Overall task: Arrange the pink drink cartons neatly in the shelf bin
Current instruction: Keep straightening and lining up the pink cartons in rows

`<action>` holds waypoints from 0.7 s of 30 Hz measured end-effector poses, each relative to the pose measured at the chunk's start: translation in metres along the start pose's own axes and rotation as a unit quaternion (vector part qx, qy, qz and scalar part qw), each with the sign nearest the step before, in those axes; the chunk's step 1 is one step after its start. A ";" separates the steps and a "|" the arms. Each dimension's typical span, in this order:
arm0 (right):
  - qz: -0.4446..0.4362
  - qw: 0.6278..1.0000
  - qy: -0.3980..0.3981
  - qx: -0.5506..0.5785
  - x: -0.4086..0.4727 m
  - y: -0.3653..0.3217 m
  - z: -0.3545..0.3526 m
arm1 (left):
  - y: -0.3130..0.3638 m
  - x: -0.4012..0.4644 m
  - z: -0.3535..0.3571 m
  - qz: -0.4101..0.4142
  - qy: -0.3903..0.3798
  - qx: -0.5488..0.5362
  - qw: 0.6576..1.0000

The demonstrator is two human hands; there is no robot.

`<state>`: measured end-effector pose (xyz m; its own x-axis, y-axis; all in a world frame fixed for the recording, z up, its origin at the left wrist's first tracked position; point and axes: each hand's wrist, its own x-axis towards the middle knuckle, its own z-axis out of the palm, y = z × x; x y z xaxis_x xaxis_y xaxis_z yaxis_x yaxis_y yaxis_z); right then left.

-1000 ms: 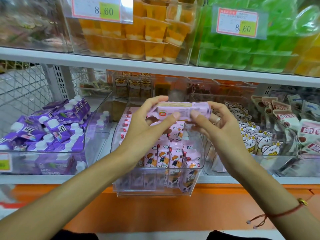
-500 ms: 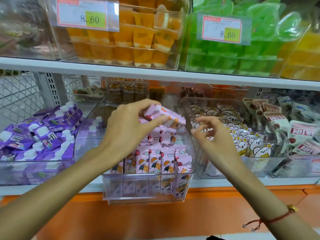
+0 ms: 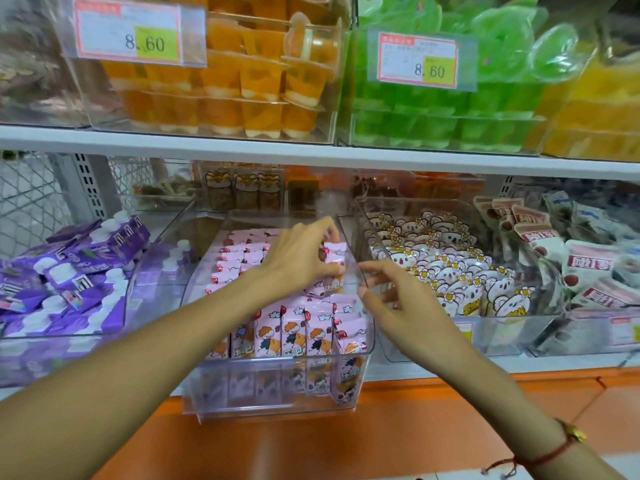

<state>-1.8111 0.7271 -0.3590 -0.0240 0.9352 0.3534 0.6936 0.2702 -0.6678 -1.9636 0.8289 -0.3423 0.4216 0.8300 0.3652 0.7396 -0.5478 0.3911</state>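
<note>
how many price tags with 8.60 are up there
2. One price tag is on the orange jelly bin at upper left, the other tag on the green jelly bin to its right. Others may be out of view.

The left hand (image 3: 298, 254) has lowered the pink carton (image 3: 333, 268) into the bin (image 3: 277, 407); the right hand (image 3: 398, 299) released it.

Pink cartoon-printed cartons (image 3: 294, 332), purple packs (image 3: 65, 271) — orange (image 3: 221, 88), green cups (image 3: 450, 109)

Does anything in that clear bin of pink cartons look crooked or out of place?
Yes. At the front right corner of the clear plastic bin, one pink drink carton sits lower and tilted, out of line with its upright row. The left hand holds another.
</note>
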 end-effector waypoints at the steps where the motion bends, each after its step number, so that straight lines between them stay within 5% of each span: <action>1: -0.004 1.000 -0.002 0.005 -0.001 0.001 0.000 | -0.003 0.003 0.005 -0.003 -0.008 0.003 1.000; 8: -0.012 0.999 -0.025 0.027 -0.003 0.003 -0.003 | -0.008 0.013 0.011 0.011 -0.051 0.111 0.992; 13: -0.005 0.999 -0.040 0.025 -0.004 0.003 -0.006 | -0.005 0.011 -0.005 0.023 -0.143 0.104 0.984; 18: 0.025 0.999 -0.034 0.021 -0.002 0.003 -0.010 | 0.005 -0.019 -0.021 0.056 -0.157 0.036 0.985; 21: 0.036 0.999 -0.019 0.012 -0.001 0.004 -0.009 | 0.012 -0.029 -0.019 0.064 -0.174 0.083 0.979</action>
<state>-1.8021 0.7250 -0.3564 -0.0028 0.9604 0.2786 0.6769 0.2069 -0.7064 -1.9768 0.7956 -0.3319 0.6492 0.7564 0.0804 0.7313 -0.6497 0.2076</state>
